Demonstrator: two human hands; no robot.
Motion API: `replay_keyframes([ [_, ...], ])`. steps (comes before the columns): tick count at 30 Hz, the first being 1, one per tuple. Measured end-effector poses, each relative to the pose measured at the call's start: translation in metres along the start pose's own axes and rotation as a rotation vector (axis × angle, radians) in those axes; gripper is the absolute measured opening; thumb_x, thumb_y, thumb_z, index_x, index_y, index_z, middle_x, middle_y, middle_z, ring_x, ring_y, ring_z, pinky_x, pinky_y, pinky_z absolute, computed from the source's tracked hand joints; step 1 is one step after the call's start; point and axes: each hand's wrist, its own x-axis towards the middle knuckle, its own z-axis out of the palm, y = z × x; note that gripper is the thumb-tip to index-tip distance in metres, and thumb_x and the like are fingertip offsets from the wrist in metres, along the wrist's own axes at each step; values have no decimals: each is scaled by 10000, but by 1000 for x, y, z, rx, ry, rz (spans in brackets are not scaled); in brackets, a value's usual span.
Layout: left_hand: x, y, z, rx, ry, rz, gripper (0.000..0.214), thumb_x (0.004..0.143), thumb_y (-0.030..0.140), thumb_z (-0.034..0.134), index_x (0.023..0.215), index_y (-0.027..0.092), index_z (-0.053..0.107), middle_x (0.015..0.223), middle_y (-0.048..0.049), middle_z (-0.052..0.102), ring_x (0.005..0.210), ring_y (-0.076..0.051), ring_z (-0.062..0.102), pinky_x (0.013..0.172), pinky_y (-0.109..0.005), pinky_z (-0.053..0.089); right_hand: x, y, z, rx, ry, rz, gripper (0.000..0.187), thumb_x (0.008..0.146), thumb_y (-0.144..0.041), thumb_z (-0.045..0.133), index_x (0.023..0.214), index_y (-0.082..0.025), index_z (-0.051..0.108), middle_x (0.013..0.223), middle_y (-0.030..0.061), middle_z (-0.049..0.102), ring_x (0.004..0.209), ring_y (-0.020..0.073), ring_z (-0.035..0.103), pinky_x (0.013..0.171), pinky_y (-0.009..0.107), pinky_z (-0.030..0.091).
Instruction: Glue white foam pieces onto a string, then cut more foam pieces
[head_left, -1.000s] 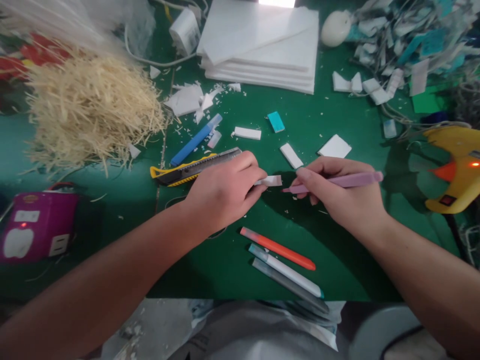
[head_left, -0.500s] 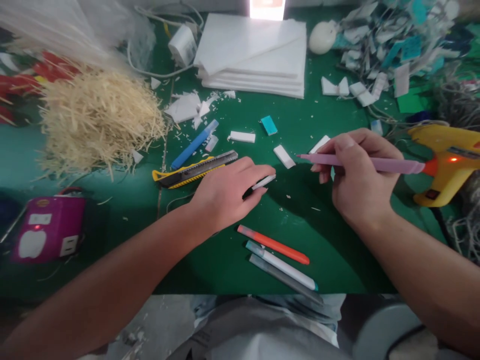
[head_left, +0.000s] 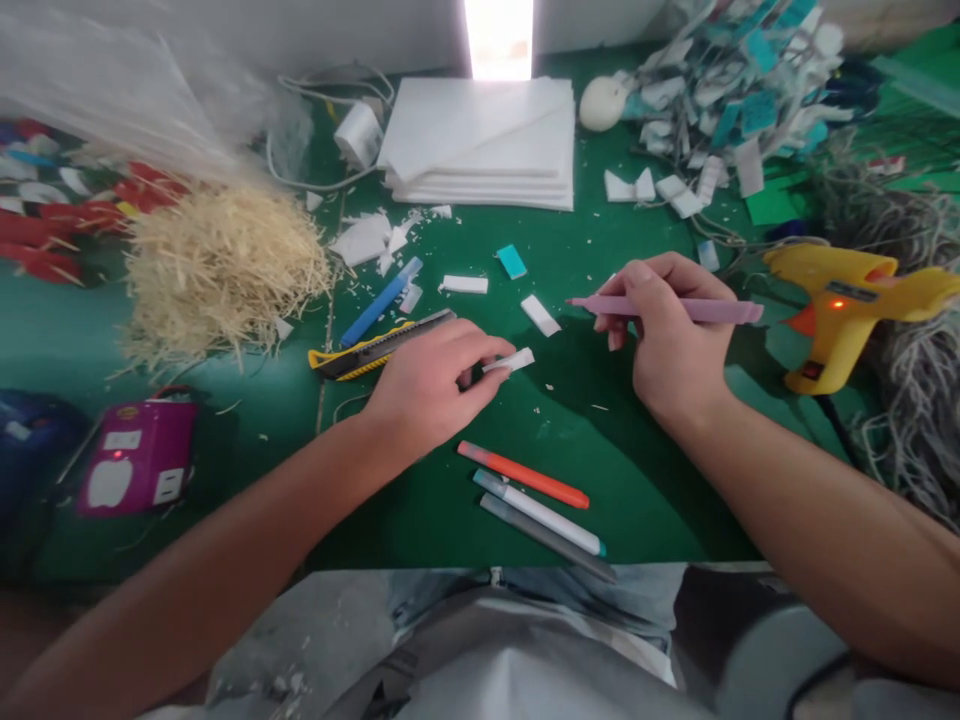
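Between the thumb and fingers of my left hand is a small white foam strip. My right hand grips a pink marker pen, its tip pointing left. Just left of that tip lies a white foam piece on the green table. Another white piece and a blue piece rest behind it. A yellow and black utility knife lies partly behind my left hand, with a blue marker beyond it.
An orange marker, a white marker and a grey marker lie near the front edge. White foam sheets are stacked at the back. A yellow glue gun stands right; a stick pile and purple power box are left.
The camera view has shifted, so the table's things appear moved left or lower. In my left hand the foam strip now sticks out farther past the fingertips. My right hand still holds the pink marker.
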Motion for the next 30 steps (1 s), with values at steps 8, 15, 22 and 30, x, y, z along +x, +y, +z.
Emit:
replay_keyframes([
  [8,15,69,41,-138,-277,-47,131,907,142,723,830,188,628,776,58,643,617,-84,537,577,-227,367,2,2,-1,96,97,-21,390,948,-425,755,618,-269,618,568,-35,601,421,114,494,397,317,352],
  [15,16,45,23,175,-313,-179,118,964,206,659,847,199,642,813,13,669,728,-147,620,637,-269,374,3,2,-2,57,70,-7,384,961,-436,740,633,-273,624,568,-33,605,444,123,518,422,315,363],
  [22,1,-2,-27,386,-134,-464,105,886,216,695,796,199,643,730,14,605,637,-140,527,595,-286,311,3,3,-1,96,37,39,343,893,-398,810,612,-253,677,539,-29,615,427,104,524,368,273,360],
  [30,-26,10,-24,-125,-323,-379,147,831,320,656,737,215,616,556,79,458,482,-84,403,525,-236,328,3,2,0,52,24,49,321,854,-344,829,589,-242,680,549,-22,657,416,89,524,345,249,342],
])
